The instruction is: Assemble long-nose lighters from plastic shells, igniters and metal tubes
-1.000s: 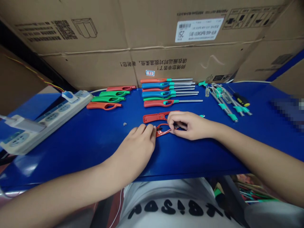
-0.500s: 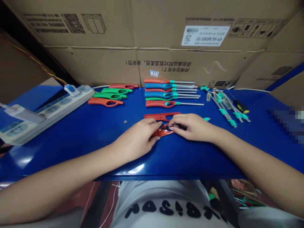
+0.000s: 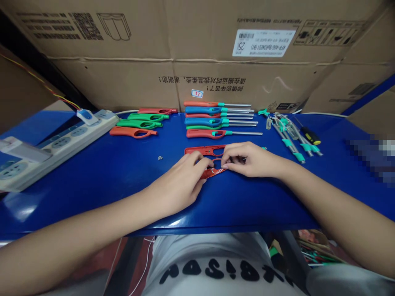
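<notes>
An open red lighter shell half (image 3: pixel 210 173) lies low over the blue table, with a thin white wire and a small dark part inside. My left hand (image 3: pixel 185 176) is closed around the shell's left end, thumb and fingertips bent over the dark part. My right hand (image 3: pixel 247 159) is pinched at the shell's right end, by the wire; what sits between those fingertips is hidden. Just behind, a second red shell half (image 3: pixel 202 151) lies on the table, partly covered by my right hand. A turquoise tip (image 3: pixel 264 148) shows beyond my right hand.
Several assembled lighters (image 3: pixel 205 134) lie in rows behind, with empty-looking coloured shells (image 3: pixel 132 131) to their left. Small screws (image 3: pixel 159 158) lie left of my hands. Metal tubes with turquoise ends (image 3: pixel 288 142) and a screwdriver (image 3: pixel 310 135) are at right; a power strip (image 3: pixel 61 144) is at left.
My left fingers have curled further over the dark part. My right fingertips have drawn slightly off it, toward the shell's right end. The view has shifted a little.
</notes>
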Demonstrator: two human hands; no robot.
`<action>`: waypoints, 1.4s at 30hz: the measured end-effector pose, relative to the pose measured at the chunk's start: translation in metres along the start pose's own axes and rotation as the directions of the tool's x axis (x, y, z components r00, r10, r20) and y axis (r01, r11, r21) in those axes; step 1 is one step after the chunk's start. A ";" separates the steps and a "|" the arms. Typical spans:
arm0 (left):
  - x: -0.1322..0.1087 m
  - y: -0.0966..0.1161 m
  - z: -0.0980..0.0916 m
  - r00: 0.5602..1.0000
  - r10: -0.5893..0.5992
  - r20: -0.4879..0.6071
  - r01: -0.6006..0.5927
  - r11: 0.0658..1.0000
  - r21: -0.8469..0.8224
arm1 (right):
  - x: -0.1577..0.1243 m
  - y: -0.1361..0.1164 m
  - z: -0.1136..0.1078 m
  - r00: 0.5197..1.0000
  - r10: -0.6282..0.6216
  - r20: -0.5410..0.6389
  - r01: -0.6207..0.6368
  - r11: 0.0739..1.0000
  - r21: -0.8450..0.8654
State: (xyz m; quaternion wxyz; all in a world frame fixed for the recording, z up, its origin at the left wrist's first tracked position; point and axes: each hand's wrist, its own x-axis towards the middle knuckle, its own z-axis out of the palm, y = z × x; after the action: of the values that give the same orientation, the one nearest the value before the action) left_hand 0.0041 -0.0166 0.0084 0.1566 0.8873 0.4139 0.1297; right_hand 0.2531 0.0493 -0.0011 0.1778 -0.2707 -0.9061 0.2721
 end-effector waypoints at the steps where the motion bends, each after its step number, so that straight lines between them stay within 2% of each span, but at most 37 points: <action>1: -0.001 0.001 0.000 1.000 0.004 0.011 -0.004 1.000 -0.002 | 0.000 0.000 -0.001 1.000 0.007 0.006 -0.007 1.000 0.010; 10: -0.002 0.000 0.001 0.997 0.081 0.014 -0.081 0.997 0.020 | -0.004 -0.007 -0.010 0.997 0.036 0.061 -0.039 0.998 0.051; 20: -0.003 0.004 0.000 0.995 0.086 0.046 -0.094 0.971 0.220 | -0.007 -0.005 -0.014 0.998 -0.010 0.061 0.010 1.000 -0.001; 29: 0.000 0.004 0.000 0.995 0.099 0.005 -0.099 0.982 0.163 | -0.004 -0.007 -0.004 0.997 -0.019 0.069 0.023 0.999 -0.049; 42: -0.002 0.006 0.001 0.993 0.114 -0.006 -0.110 0.973 0.205 | -0.005 -0.013 -0.002 0.997 -0.009 0.079 0.020 0.992 -0.128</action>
State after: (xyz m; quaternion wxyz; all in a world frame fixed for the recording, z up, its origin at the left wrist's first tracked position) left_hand 0.0074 -0.0225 0.0092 0.0534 0.9195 0.3757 0.1029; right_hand 0.2526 0.0383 0.0070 0.1263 -0.2641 -0.9300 0.2223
